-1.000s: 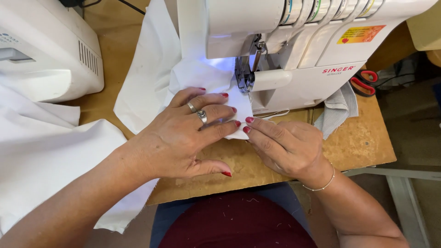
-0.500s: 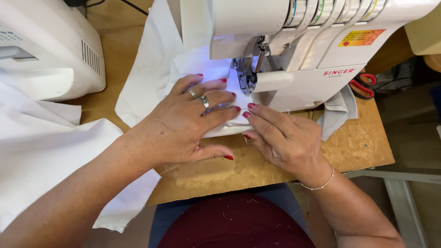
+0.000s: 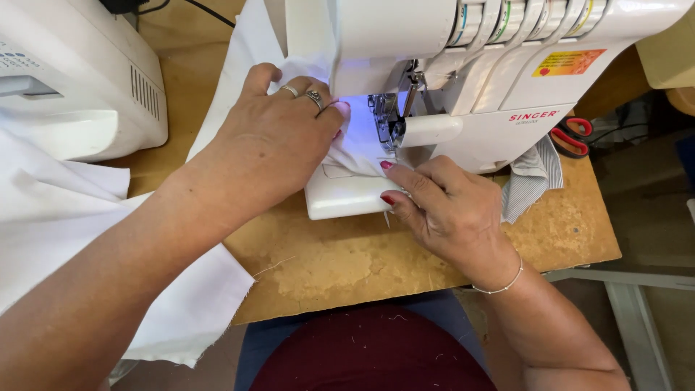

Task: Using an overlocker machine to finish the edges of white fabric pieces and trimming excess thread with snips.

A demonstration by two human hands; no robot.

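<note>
White cloth [image 3: 358,148] is pressed flat on the bed of a white sewing machine [image 3: 463,80] in the head view, which is the only view. It lies under the needle part [image 3: 391,119], between the two hands. The left hand [image 3: 271,141] is laid open and flat on the cloth, on the far left side of the needle, with rings seen on two fingers. The right hand [image 3: 441,206] is set on the near right side, its fingers bent a little, and its red-nailed fingertips [image 3: 387,165] are pushed down on the near edge of the cloth. This hand is closer to the needle. Nothing is gripped by either hand; the cloth is only held down. The long part of the cloth is draped off to the left, over the near left edge of the wooden table [image 3: 405,261]. Striped grey cloth [image 3: 532,181] is tucked beside the machine on the right. Red-handled scissors [image 3: 572,137] are seen at the right edge. A second white machine [image 3: 72,87] is placed at the far left corner. No boxes or bowls can be seen.
</note>
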